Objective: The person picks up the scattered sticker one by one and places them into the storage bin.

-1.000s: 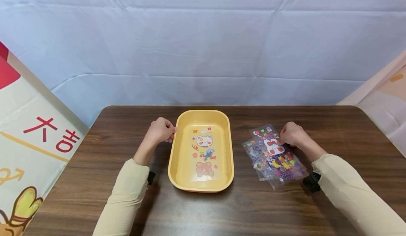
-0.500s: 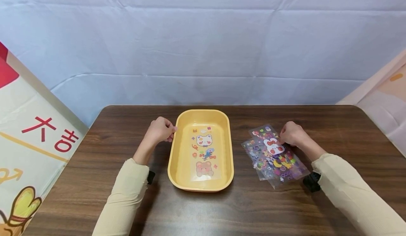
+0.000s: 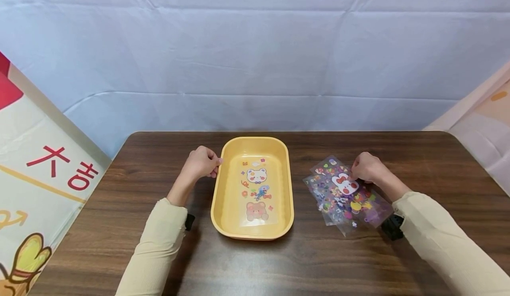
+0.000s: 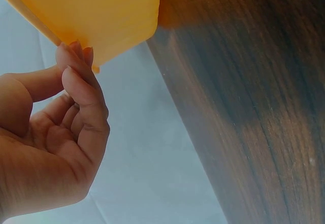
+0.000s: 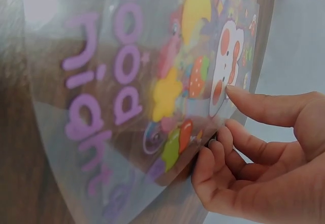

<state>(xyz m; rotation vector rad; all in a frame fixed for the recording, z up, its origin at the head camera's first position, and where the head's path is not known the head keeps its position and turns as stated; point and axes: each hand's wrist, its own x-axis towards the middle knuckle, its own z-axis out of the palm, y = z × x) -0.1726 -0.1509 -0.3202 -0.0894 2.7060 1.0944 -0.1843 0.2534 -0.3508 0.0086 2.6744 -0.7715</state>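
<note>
My left hand [image 3: 202,162] pinches the left rim of a yellow plastic tray [image 3: 228,201]; in the left wrist view its thumb and fingertips [image 4: 75,56] meet on that rim. Inside the tray lies a clear sticker sheet [image 3: 256,194] with a white bear and a brown bear. To the right, my right hand [image 3: 367,168] pinches the edge of another clear sticker sheet [image 5: 198,76], printed with a white rabbit, fruit and purple lettering. Its near end bends up off the table in the right wrist view. Beneath it lie overlapping sticker sheets [image 3: 317,190], partly covered.
The dark wood table [image 3: 255,269] carries the tray and sheets. Behind it hangs a pale cloth backdrop [image 3: 255,66]. A printed banner [image 3: 52,190] with red characters hangs at the left. Dark wrist devices [image 3: 392,227] sit at the cuffs.
The near end of the rabbit sticker sheet has risen and shifted slightly right, away from the sheets under it. Both hands, the tray and the sheet inside it have stayed almost still.
</note>
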